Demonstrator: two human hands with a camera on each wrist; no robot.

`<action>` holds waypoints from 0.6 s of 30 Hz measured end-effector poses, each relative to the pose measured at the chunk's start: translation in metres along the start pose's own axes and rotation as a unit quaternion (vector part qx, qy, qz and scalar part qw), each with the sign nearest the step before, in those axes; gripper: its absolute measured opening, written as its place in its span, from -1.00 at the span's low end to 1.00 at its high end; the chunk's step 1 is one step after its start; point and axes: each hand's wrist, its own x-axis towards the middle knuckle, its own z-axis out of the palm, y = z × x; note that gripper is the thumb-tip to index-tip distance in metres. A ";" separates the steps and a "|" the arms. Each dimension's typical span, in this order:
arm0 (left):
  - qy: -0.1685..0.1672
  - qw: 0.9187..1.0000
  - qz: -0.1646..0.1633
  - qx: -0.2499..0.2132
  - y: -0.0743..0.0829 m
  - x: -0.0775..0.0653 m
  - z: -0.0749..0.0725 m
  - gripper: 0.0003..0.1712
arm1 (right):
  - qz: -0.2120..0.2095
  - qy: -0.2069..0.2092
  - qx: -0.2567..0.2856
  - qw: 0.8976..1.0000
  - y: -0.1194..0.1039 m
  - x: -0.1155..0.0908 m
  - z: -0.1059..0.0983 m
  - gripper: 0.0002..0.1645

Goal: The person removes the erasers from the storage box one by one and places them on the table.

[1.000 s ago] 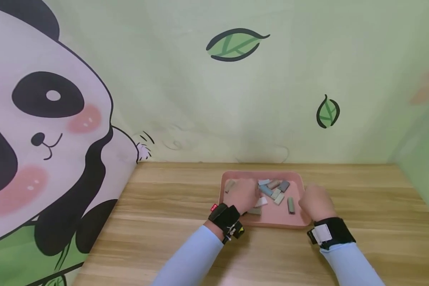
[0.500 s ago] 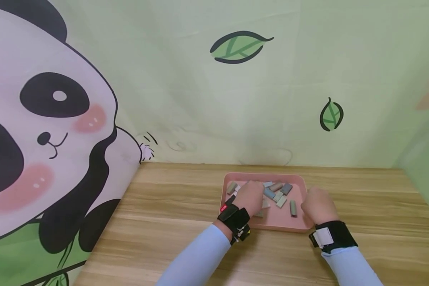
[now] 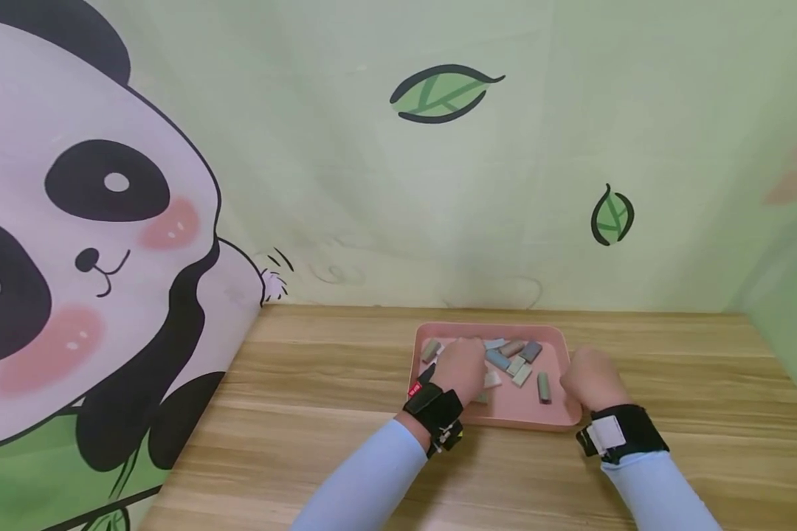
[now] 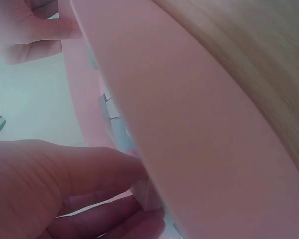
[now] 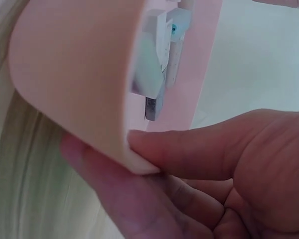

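A shallow pink tray [image 3: 518, 415] holds several small blocks in muted colours. My left hand [image 3: 463, 367] reaches down over the tray's left half, its fingertips hidden in the head view. In the left wrist view, my left thumb and fingers pinch a pale pinkish block [image 4: 148, 195] just behind the tray wall. My right hand [image 3: 593, 380] grips the tray's right end. In the right wrist view, the thumb lies inside the rim and the fingers are outside it. A green-grey block [image 3: 544, 388] lies apart, nearest to the right hand.
The tray stands on a wooden table [image 3: 319, 383], close to the backdrop [image 3: 345, 184] printed with a panda and leaves. Blue blocks [image 3: 497, 360], a brown block [image 3: 512, 348] and pale ones cluster mid-tray. A tan block [image 3: 430, 350] lies in the tray's far left corner.
My left hand has shifted slightly to the right within the tray, covering more of the blocks near the front. The right hand stays on the tray's end. The head view has shifted a little.
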 end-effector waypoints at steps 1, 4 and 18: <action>0.003 1.000 0.002 -0.003 -0.001 -0.001 0.000 -0.94 | 0.001 -0.004 0.008 1.000 0.001 0.000 0.000 -0.85; 0.008 1.000 0.011 -0.003 -0.005 -0.004 -0.002 -0.95 | 0.006 -0.012 0.030 0.999 0.002 -0.002 -0.001 -0.79; 0.071 0.982 -0.093 -0.149 -0.075 -0.010 -0.043 -0.87 | 0.012 0.004 0.008 1.000 0.001 -0.004 -0.005 -0.75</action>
